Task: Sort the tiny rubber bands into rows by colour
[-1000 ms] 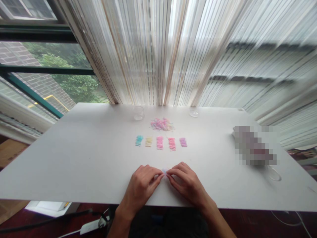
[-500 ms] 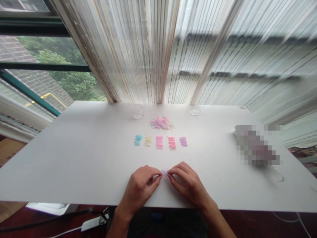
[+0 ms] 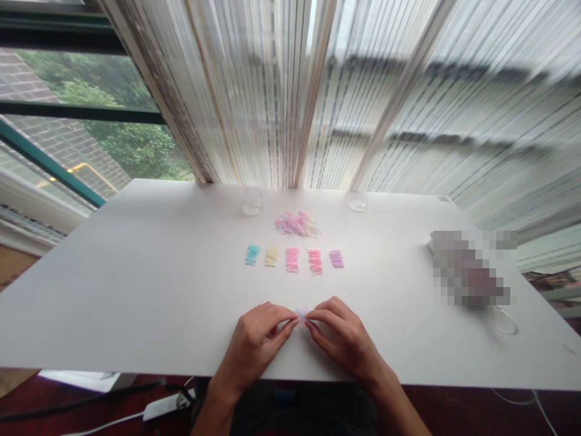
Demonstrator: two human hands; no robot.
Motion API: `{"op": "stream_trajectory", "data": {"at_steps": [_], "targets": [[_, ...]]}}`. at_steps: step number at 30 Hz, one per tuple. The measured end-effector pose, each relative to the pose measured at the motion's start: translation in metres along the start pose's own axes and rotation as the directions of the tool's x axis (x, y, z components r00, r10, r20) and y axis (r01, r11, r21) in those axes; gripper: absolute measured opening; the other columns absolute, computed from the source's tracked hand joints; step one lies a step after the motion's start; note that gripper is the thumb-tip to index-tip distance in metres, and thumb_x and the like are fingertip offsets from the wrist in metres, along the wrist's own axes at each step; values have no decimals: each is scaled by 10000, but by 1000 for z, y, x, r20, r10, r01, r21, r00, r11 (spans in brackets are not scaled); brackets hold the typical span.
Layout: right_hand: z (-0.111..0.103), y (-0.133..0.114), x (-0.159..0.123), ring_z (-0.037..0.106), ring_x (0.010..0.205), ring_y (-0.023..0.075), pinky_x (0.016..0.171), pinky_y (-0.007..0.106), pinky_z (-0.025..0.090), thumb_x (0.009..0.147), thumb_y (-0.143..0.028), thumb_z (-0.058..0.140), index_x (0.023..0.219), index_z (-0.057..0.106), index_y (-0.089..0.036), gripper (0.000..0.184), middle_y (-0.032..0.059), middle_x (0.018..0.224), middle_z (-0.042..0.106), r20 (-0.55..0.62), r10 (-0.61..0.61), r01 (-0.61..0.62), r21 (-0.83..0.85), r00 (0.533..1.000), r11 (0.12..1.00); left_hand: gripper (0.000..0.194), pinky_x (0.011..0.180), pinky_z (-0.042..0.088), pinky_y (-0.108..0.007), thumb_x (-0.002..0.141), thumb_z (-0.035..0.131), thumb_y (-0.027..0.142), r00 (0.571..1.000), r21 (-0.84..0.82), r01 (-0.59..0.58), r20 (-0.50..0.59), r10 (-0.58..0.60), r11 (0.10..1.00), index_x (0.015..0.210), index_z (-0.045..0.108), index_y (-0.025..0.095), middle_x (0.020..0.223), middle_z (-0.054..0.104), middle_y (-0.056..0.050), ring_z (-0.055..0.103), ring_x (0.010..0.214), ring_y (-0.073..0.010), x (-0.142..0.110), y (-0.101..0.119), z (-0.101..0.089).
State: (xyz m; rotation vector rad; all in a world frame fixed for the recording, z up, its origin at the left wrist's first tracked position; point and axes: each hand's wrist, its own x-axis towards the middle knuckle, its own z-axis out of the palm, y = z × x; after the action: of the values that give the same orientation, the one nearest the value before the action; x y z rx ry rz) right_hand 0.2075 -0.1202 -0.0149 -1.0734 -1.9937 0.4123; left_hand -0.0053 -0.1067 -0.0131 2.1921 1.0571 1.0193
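Near the front edge of the table, my left hand (image 3: 264,332) and my right hand (image 3: 341,334) face each other with thumbs and forefingers pinched. Between the fingertips is a small bunch of thin pale blue and pink strands (image 3: 302,315), resembling tiny elastic bands; the fingers partly cover it. Beyond the hands lies a row of small colour-sorted bundles: teal (image 3: 252,255), yellow (image 3: 271,257), pink (image 3: 292,260), coral pink (image 3: 315,261) and purple (image 3: 336,259). Behind the row is a loose mixed pile (image 3: 296,224) of similar pastel strands.
A clear round container (image 3: 252,201) stands at the back of the white table (image 3: 136,290), and a clear lid-like disc (image 3: 356,203) lies to its right. A pixelated object (image 3: 469,266) with a white loop is on the right. Striped curtains (image 3: 272,91) hang behind.
The view has shifted slightly. My right fingertips have come a little closer to the left ones over the small bunch; the row and the pile are unchanged.
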Motion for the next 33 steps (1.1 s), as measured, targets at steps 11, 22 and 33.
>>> {"op": "stream_trajectory", "data": {"at_steps": [11, 22, 33], "targets": [[0, 2, 0, 646, 768, 183, 673, 307, 567, 968, -149, 590, 995, 692, -227, 131, 50, 846, 678, -37, 9, -10, -16, 999, 1000, 114, 670, 508, -241, 988, 606, 244, 999, 4, 39, -17, -39, 999, 1018, 704, 197, 884, 726, -27, 602, 666, -119, 1, 0, 1], [1, 2, -2, 640, 776, 183, 675, 310, 565, 954, -132, 616, 1000, 682, -217, 117, 53, 856, 673, -43, -4, 4, -7, 999, 1000, 91, 680, 491, -233, 984, 618, 248, 998, -6, 60, -1, -60, 998, 1024, 688, 206, 895, 720, -9, 597, 668, -113, 0, 1, 0], [3, 2, -1, 641, 778, 186, 681, 312, 561, 953, -129, 617, 984, 677, -218, 112, 50, 851, 671, -36, 2, -3, -15, 999, 1000, 93, 681, 462, -228, 999, 587, 234, 996, -25, 84, 42, -83, 996, 984, 677, 215, 882, 707, 8, 588, 689, -111, 0, 0, -1]]}}
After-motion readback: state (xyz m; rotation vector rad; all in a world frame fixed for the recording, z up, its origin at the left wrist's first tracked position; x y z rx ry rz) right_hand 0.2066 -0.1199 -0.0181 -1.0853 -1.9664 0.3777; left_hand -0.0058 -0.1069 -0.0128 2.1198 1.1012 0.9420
